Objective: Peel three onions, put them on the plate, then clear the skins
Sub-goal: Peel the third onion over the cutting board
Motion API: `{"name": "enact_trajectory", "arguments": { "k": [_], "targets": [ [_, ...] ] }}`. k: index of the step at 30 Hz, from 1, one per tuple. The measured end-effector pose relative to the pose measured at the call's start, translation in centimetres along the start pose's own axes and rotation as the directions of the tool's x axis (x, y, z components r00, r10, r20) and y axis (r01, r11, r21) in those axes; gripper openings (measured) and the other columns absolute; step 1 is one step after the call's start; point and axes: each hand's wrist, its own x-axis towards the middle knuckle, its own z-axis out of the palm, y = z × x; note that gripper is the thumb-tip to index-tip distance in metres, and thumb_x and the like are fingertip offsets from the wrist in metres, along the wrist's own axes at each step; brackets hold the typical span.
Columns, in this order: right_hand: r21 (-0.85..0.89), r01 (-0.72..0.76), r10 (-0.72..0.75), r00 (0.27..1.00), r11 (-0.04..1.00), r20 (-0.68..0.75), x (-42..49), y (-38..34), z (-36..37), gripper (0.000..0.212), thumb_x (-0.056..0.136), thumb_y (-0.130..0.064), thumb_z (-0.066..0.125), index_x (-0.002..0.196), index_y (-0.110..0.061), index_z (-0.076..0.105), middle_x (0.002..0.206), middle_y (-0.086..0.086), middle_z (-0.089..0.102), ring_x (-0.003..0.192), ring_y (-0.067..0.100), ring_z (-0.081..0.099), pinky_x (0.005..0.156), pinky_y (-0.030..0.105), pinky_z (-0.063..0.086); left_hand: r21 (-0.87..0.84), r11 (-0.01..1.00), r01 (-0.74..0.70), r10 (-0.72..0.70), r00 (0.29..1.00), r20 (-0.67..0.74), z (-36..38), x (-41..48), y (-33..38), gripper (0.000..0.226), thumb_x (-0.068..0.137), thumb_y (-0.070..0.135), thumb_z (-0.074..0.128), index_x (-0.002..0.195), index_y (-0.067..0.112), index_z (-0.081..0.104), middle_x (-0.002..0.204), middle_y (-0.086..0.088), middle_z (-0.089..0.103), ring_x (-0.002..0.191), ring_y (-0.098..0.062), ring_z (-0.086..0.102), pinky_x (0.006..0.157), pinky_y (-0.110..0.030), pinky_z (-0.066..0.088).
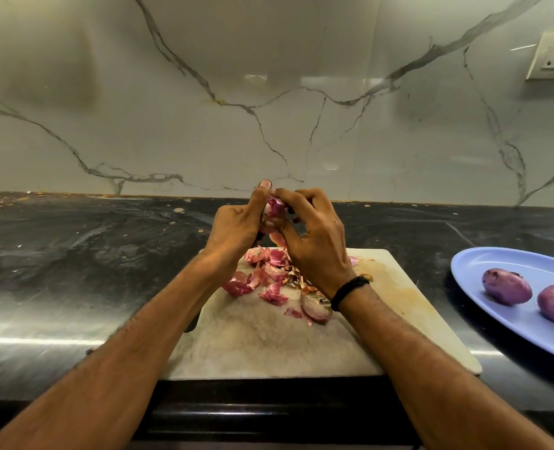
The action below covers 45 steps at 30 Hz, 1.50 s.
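Third onion [275, 207] is held up over the 12 o'clock edge of the cutting board [269, 345], clear of its surface and between both hands.

Left hand [236, 228]: fingers curled round the bulb from its 9 o'clock side, thumb raised over the top. Gripping.

Right hand [314, 241]: closed in from 3 o'clock, thumb and forefinger pinching at the crown. Whether they hold a loose flap or the bulb itself I cannot tell. Black wristband [350, 292] on that wrist.

Skins [269, 277] are heaped on the board from centre toward 12 o'clock, pink and papery, with one thicker curved piece near the right forearm.

Plate [496, 264], blue, sits on the counter at 3 o'clock of the board and apart from it. It carries two peeled onions [506, 285], side by side but not touching.

Handling, as judged:
- The bulb is firm, small and light. Once bared it looks glossy, so probably slick — cup it whole and do not squeeze.
- The dry outer skin will tear into scraps, so the best purchase is at the crown or root end, pulling down along the bulb.
- Loose skins weigh next to nothing and scatter easily — gather them by sweeping them together, not by picking.

Two of the three onions are plated, and the skins are not yet cleared.
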Motion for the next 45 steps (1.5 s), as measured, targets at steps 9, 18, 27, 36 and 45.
{"name": "enact_trajectory", "arguments": {
  "k": [9,18,27,36,45],
  "targets": [
    [0.014,0.005,-0.004,0.998,1.0,-0.068,-0.1,0.4,0.0,0.014,0.085,0.0,0.07,0.099,-0.003,0.073,0.096,0.008,0.062,0.086,0.01,0.057,0.079,0.007,0.045,-0.053,0.998,0.035,-0.032,0.998,0.057,0.3,0.0,-0.1,0.063,0.095,0.062,0.051,0.093,0.004,0.075,0.066,0.002,0.068,0.059,-0.006,0.06,0.065,-0.026,0.047],
    [0.021,-0.095,0.096,0.993,0.995,-0.072,-0.1,0.7,0.0,0.017,0.085,0.004,0.063,0.099,-0.005,0.067,0.097,0.008,0.062,0.088,0.016,0.058,0.078,0.018,0.05,-0.343,0.931,0.123,-0.068,0.984,0.167,0.4,-0.2,0.5,0.031,0.106,0.022,0.044,0.103,0.001,0.066,0.093,-0.011,0.069,0.09,-0.023,0.066,0.089,-0.041,0.059],
    [-0.028,-0.171,0.172,0.984,0.985,0.048,-0.3,0.2,0.2,0.023,0.082,-0.022,0.053,0.093,-0.006,0.063,0.09,0.006,0.06,0.082,0.014,0.051,0.071,0.025,0.046,-0.429,0.895,0.125,-0.099,0.992,0.083,0.2,0.1,0.7,0.032,0.106,0.022,0.047,0.108,-0.003,0.066,0.109,-0.021,0.067,0.097,-0.028,0.065,0.087,-0.037,0.06],
    [-0.02,-0.349,0.346,0.934,0.937,-0.092,0.1,-0.4,-0.9,0.049,0.081,-0.036,0.04,0.109,-0.004,0.064,0.101,0.01,0.062,0.091,0.018,0.056,0.082,0.034,0.053,-0.38,0.913,0.151,-0.143,0.988,0.05,0.3,0.0,0.7,0.04,0.106,0.029,0.046,0.129,-0.002,0.054,0.122,-0.025,0.062,0.099,-0.033,0.069,0.08,-0.034,0.06],
    [-0.038,-0.113,0.111,0.993,0.993,-0.045,-0.1,0.4,0.3,0.027,0.089,-0.002,0.065,0.115,-0.007,0.064,0.108,0.011,0.059,0.095,0.01,0.052,0.081,-0.002,0.038,-0.222,0.973,0.067,-0.06,0.997,0.038,0.1,0.3,0.5,0.058,0.101,0.054,0.045,0.106,0.001,0.07,0.095,-0.02,0.074,0.071,-0.022,0.069,0.069,-0.035,0.06]
  ]
}}
